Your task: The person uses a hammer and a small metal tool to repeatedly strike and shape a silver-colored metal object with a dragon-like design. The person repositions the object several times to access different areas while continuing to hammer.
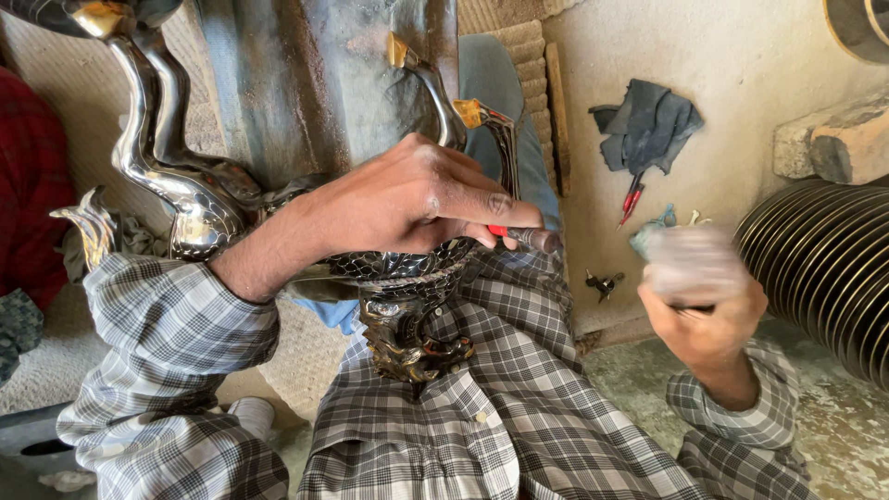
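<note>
The left hand [421, 199] clamps down on a polished silver-and-brass metal ornament with long curved bird necks [398, 278] — braced on the lap, likely to keep it steady — pinching a red-handled tool [523, 238]. The right hand [704, 296], apart and blurred, grips a pale cloth [685, 264].

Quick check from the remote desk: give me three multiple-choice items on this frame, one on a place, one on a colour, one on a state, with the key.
1. Where does the dark cloth lie?
A. on the pale floor, above the red pens
B. on the lap
C. over the ribbed stack

2. What colour are the tips of the shiny metal figure?
A. blue
B. gold
C. green

3. How does the right hand appear?
A. flat on the floor
B. blurred, closed around a pale object
C. out of view

Key: 1 A, it lies on bare floor; 2 B, tips gleam gold; 3 B, motion blur shows.
</note>
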